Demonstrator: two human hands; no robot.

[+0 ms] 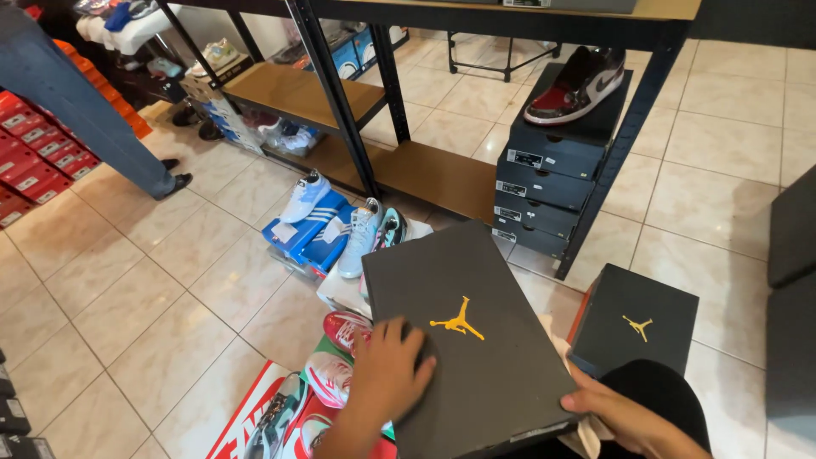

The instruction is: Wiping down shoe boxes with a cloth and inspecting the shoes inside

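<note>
Left hand (387, 365): I have it spread flat, palm down, on the near left part of the black shoe box lid (467, 336).
Right hand (625, 416): my fingers curl round the lid's near right corner, gripping it.
Lid: tilted, held over my lap, gold figure on top.
Small black box (633, 323): on the floor just right of the lid.
Red and white shoes (336, 357): under the lid's left edge.
Stack of black boxes (552, 178): further back, a red-black shoe (578, 83) on top.
</note>
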